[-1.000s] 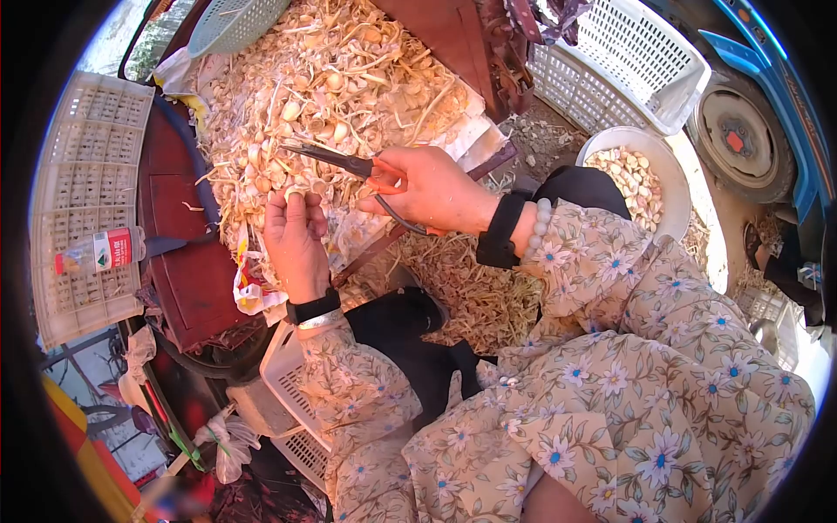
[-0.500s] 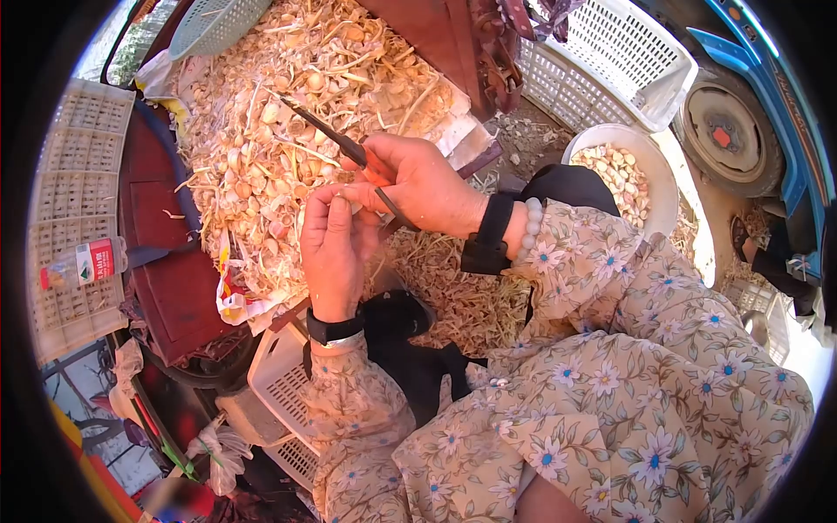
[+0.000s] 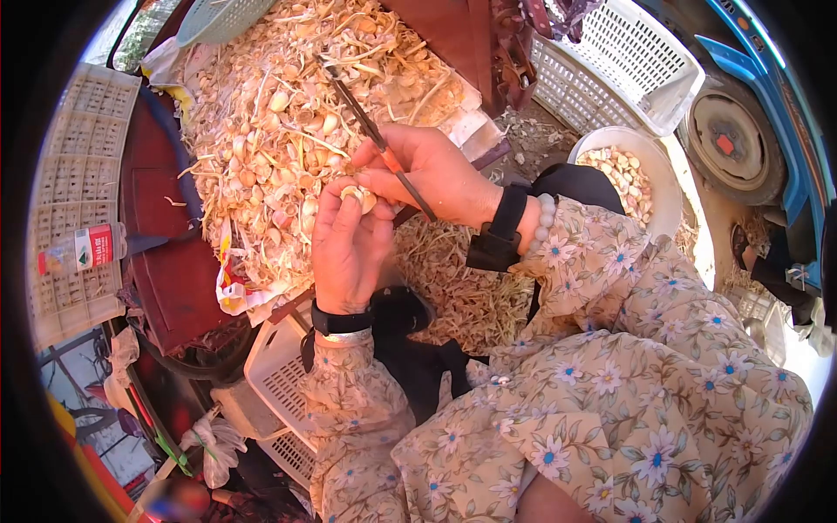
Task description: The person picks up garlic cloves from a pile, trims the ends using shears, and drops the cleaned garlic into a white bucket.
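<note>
Between the thumb and fingers of my left hand (image 3: 351,248) is a pale garlic clove (image 3: 359,200). My right hand (image 3: 433,174) is closed around a pair of scissors (image 3: 356,106) with dark blades and an orange-red part by the handle. The blades point up and left over the heap. Its thumb and fingertip also meet the clove, so both hands touch there. Below and beyond them spreads a heap of garlic cloves, skins and dry stalks (image 3: 261,148). Part of the scissors' handle is hidden by my fingers.
A white bucket of peeled cloves (image 3: 671,187) stands at the right, near a white crate (image 3: 602,74) and a wheel (image 3: 731,139). Dry peelings (image 3: 466,292) cover the ground below my hands. A plastic bottle (image 3: 83,248) lies on a crate (image 3: 78,192) at left.
Both hands have shifted slightly right and stay together. The scissors have turned, with the blades steeper and the handle edge-on. The garlic clove in my left fingers now shows more.
</note>
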A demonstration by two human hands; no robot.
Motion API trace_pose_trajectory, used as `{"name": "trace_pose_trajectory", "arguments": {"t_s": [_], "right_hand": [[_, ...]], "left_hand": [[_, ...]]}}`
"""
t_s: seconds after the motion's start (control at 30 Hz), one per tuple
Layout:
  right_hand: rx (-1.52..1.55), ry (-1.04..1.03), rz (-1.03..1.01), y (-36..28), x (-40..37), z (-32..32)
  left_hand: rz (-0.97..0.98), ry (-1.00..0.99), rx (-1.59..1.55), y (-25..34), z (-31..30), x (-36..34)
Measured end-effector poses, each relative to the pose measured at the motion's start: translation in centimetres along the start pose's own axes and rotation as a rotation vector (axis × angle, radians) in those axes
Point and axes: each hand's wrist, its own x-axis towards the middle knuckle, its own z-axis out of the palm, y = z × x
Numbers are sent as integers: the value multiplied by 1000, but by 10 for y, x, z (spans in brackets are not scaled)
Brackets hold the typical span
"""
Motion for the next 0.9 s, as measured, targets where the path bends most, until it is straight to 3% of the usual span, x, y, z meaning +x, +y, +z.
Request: {"name": "trace_pose_trajectory", "arguments": {"t_s": [0.1, 0.23, 0.37, 0.47, 0.6, 0.7, 0.77, 0.9], "right_hand": [[-507, 5, -199, -3, -1, -1], [-323, -93, -295, -1, -3, 8], [-461, -84, -233, -18, -8, 4], [-401, -147, -194, -10, -4, -3], [-348, -284, -33, -21, -9, 1], [-397, -276, -88, -16, -7, -1], [-413, -238, -113, -11, -3, -2], [-516, -200, -157, -8, -2, -2]], "left_hand": [[-51, 0, -43, 3, -6, -4], [-91, 150, -151, 10, -8, -15], [-80, 2, -389, 48, -46, -32], [40, 66, -394, 81, -59, -37], [-7, 272, 44, 99, -84, -34], [-99, 369, 407, 82, -96, -24], [-137, 300, 500, 72, -95, -18], [-25, 348, 1026, 52, -101, -3]]}}
